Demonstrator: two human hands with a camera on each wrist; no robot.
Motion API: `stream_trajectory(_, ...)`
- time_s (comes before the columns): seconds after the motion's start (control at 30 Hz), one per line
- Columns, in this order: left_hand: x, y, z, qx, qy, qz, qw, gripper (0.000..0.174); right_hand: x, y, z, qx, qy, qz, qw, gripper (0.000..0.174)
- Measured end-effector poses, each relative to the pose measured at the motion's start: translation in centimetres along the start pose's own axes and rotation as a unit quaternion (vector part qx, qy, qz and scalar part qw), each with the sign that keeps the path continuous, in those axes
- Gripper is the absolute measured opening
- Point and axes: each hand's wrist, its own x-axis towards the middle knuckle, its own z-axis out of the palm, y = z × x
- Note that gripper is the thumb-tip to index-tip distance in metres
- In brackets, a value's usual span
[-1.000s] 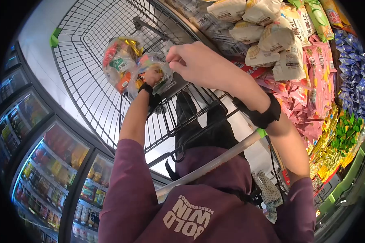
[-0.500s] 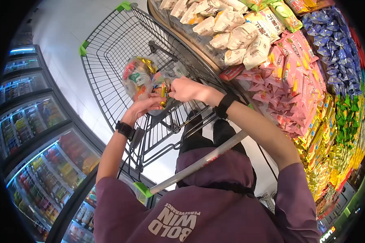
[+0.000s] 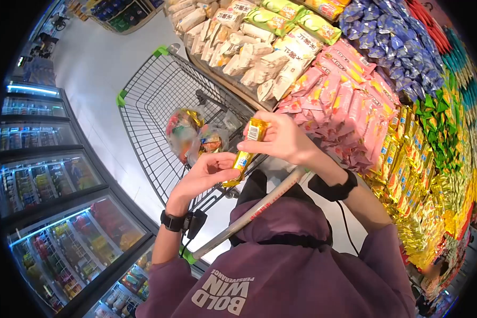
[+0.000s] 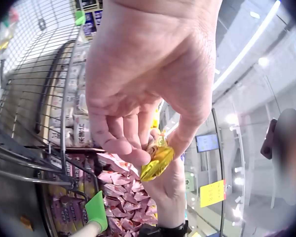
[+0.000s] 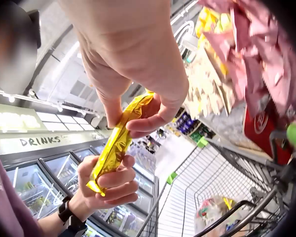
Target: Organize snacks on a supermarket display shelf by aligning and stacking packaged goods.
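Observation:
Both hands hold a snack bar in a shiny yellow-gold wrapper (image 3: 242, 161), slanted above the near end of the shopping cart (image 3: 143, 98). My left hand (image 3: 206, 172) pinches its lower end between thumb and fingers. The upper end, with a white barcode label, is gripped by my right hand (image 3: 281, 139). From the right wrist, the wrapper (image 5: 116, 148) shows along most of its length; from the left wrist, only one gold end (image 4: 158, 163) sticks out past the fingers. Behind the hands, clear plastic bags of packaged goods (image 3: 183, 132) lie in the cart.
On the right, a sloping display holds pink packets (image 3: 350, 90), cream packets (image 3: 254, 61), blue packets (image 3: 392, 40) and yellow bars (image 3: 408, 143). Glass-door drinks fridges (image 3: 53, 164) line the left. The cart's handlebar (image 3: 254, 209) crosses in front of my body.
My left hand has come out from among the bags. Both hands have met on the gold-wrapped bar and brought it back toward my body. The head view has shifted, showing more of the display.

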Motion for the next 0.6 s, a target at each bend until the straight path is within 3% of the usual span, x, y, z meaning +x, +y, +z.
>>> stream_trajectory(0.07, 0.5, 2.1, 2.2, -0.003, 0.011, 0.023, 1.0, 0.034, -4.6, -5.0, -0.8, -0.085, 0.069, 0.07, 0.992, 0.027)
stream_trajectory(0.2, 3.0, 4.0, 7.8, 0.004, 0.07, 0.135, 0.988, 0.029, -11.4, -5.2, -2.3, -0.002, 0.214, -0.102, 0.971, 0.021)
stream_trajectory(0.33, 5.9, 5.6, 14.5, -0.031, 0.076, 0.204, 0.976, 0.026, -17.1, -6.3, -4.8, 0.027, 0.269, -0.084, 0.959, 0.019)
stream_trajectory(0.5, 8.8, 7.1, 21.1, 0.014, 0.03, 0.261, 0.965, 0.021, -23.0, -5.7, -7.1, 0.114, 0.344, -0.136, 0.922, 0.021)
stream_trajectory(0.6, 10.3, 7.3, 24.3, 0.012, -0.007, 0.26, 0.966, 0.02, -26.1, -5.0, -8.2, -0.122, 0.433, -0.241, 0.86, 0.027)
